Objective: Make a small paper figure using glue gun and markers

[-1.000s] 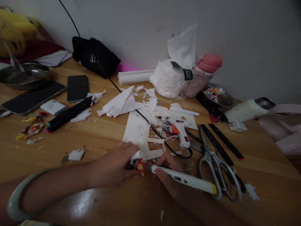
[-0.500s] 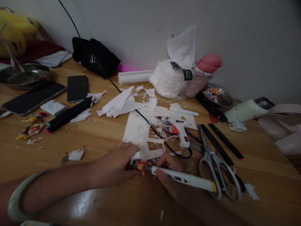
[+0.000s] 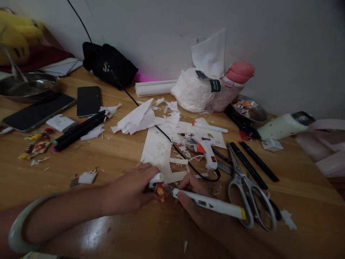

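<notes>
My left hand (image 3: 137,185) is closed round a small red and yellow coloured piece (image 3: 161,192). A white marker cap (image 3: 156,178) also sticks out of that hand, above the piece. My right hand (image 3: 192,196) grips a white marker (image 3: 207,202) with a yellow end, its dark tip pointing left at the piece. The tip is at the piece's right edge; whether it touches I cannot tell. Just beyond the hands lies a cut white sheet (image 3: 151,147) with pencil writing. To the right rest large scissors (image 3: 241,176), blades pointing away.
A white glue gun (image 3: 208,153) with a black cable lies among paper scraps. Black markers (image 3: 249,165) lie beyond the scissors. Two phones (image 3: 88,101) and small coloured pieces (image 3: 40,146) are at left. A pink-lidded bottle (image 3: 239,73) and a metal bowl (image 3: 252,111) stand behind.
The marker has shifted slightly left, and the red and yellow piece has turned a little in my left fingers. Everything else stays where it was.
</notes>
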